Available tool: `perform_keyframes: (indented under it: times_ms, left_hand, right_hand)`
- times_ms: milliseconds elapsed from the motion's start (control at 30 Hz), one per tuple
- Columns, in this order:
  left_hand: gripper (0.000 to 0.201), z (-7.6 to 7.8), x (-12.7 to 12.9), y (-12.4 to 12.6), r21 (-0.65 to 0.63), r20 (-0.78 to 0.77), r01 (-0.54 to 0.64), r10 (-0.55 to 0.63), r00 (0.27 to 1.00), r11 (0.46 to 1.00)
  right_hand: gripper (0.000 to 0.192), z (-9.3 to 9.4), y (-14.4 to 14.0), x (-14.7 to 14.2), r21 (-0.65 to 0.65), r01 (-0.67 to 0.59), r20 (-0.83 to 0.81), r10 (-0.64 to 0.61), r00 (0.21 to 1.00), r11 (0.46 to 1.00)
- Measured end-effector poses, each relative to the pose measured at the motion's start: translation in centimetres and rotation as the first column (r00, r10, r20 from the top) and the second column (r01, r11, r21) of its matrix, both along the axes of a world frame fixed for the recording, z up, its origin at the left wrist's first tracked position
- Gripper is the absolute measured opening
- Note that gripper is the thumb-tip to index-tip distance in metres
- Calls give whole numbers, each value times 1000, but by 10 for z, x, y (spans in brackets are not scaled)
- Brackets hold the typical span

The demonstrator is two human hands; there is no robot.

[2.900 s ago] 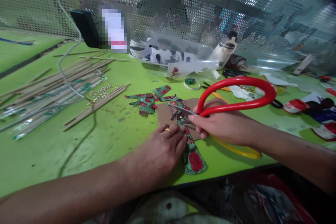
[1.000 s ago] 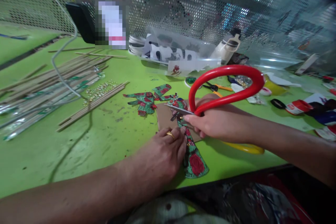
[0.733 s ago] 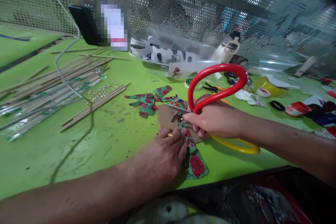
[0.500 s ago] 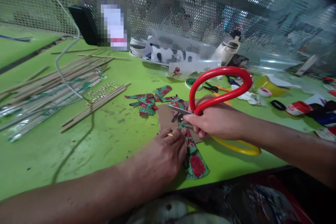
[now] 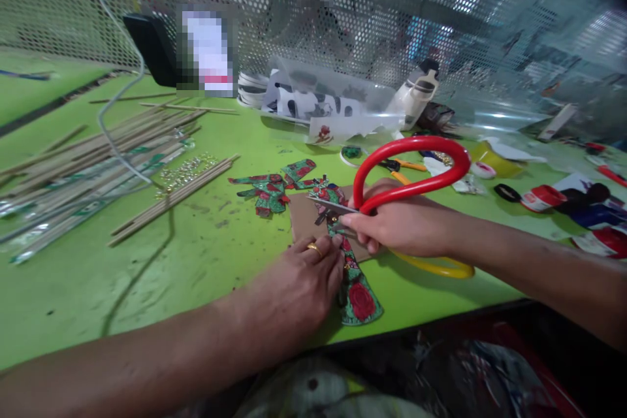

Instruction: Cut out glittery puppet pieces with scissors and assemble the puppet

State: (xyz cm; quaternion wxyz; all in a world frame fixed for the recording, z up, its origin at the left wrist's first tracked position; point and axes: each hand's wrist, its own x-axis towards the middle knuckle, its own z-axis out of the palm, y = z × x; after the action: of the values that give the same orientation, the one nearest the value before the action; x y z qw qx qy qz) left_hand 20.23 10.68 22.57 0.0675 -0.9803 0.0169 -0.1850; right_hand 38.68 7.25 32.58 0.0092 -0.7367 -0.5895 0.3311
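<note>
My right hand (image 5: 396, 219) is closed around large scissors (image 5: 414, 142) with one red and one yellow handle loop. Their blades lie low over a flat figure (image 5: 361, 300) patterned in green and red, close to its small gold fastener. My left hand (image 5: 308, 274), wearing a ring, pinches or presses the figure's middle with closed fingers, which hide part of it. Underneath is a brown cardboard piece (image 5: 304, 217). Loose cut pieces (image 5: 269, 194) in the same green and red pattern lie just left of the cardboard.
On the green table (image 5: 206, 294), wooden sticks (image 5: 171, 202) lie at left near gold fasteners (image 5: 189, 173). A clear tray (image 5: 343, 88) of papers, a white bottle (image 5: 415, 95) and orange-handled pliers (image 5: 409, 164) are farther back. Red-labelled jars (image 5: 543, 198) stand at right.
The view has shifted slightly, so most things appear a little farther left. Both hands keep their hold, and the scissors stay at nearly the same spot over the figure.
</note>
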Motion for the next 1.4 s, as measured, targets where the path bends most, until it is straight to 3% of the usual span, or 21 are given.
perform_keyframes:
  times_ms: [133,333,567,900,1233,1400]
  left_hand:
    - [41,-1,-1,1,1,-9,5,-5,1000,1000]
    - [41,2,0,-1,5,-61,-7,7,998,1000]
    - [40,1,0,1,-28,-53,-1,0,999,1000]
    - [25,4,3,9,-322,97,21,11,995,946]
    - [23,2,-2,10,-316,50,47,-33,998,947]
    - [17,7,3,20,-387,86,23,12,996,922]
  right_hand:
    - [29,-3,-1,4,39,24,-98,-20,995,999]
    - [40,6,-4,5,64,18,-27,-16,1000,998]
    - [42,10,-12,12,75,165,-91,-158,983,984]
    - [32,-23,-48,24,196,308,-324,-235,916,931]
    - [28,-29,-49,20,201,317,-337,-238,911,927]
    - [32,-23,-46,25,235,191,-224,-138,965,953]
